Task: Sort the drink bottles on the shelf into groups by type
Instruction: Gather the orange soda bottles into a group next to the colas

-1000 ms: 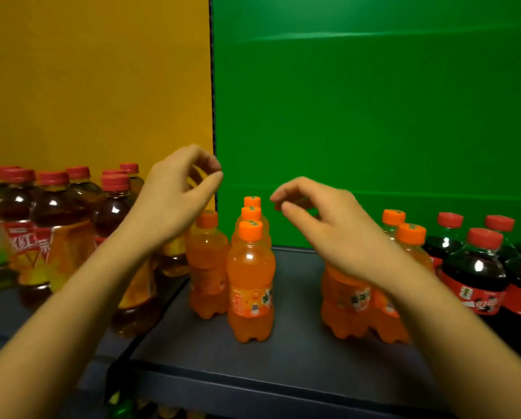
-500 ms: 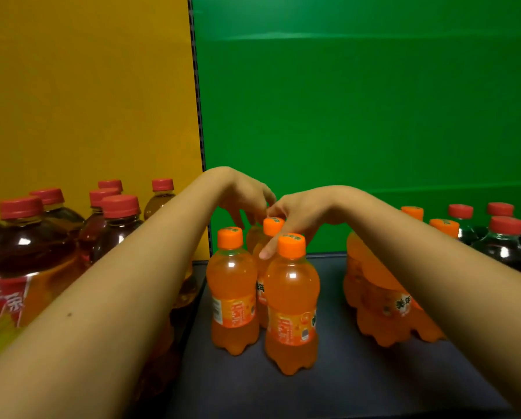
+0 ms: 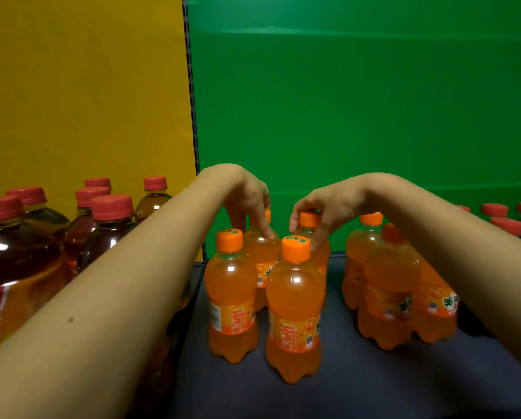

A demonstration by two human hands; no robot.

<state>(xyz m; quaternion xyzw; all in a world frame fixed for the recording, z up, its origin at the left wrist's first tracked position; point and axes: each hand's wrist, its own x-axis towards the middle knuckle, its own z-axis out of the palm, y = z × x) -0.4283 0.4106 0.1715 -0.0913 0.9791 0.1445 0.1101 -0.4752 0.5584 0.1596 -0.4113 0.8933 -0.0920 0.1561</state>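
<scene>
Several small orange soda bottles stand on the dark shelf (image 3: 374,385). Two are in front: one (image 3: 232,297) at the left and one (image 3: 294,309) beside it. Behind them, my left hand (image 3: 247,201) grips the neck of a rear orange bottle (image 3: 262,249) from above. My right hand (image 3: 328,213) pinches the cap of the other rear orange bottle (image 3: 310,220). A second cluster of orange bottles (image 3: 392,285) stands to the right, partly hidden by my right forearm.
Large brown tea bottles with red caps (image 3: 111,225) crowd the left section before a yellow back panel. Dark cola bottles with red caps (image 3: 507,225) stand at the far right. A green panel backs the shelf, with a dark perforated upright (image 3: 192,116) between the sections.
Both hands have come down from above the bottles onto the two rear orange bottles. The two rear bottles now stand a little apart, and the view has closed in.
</scene>
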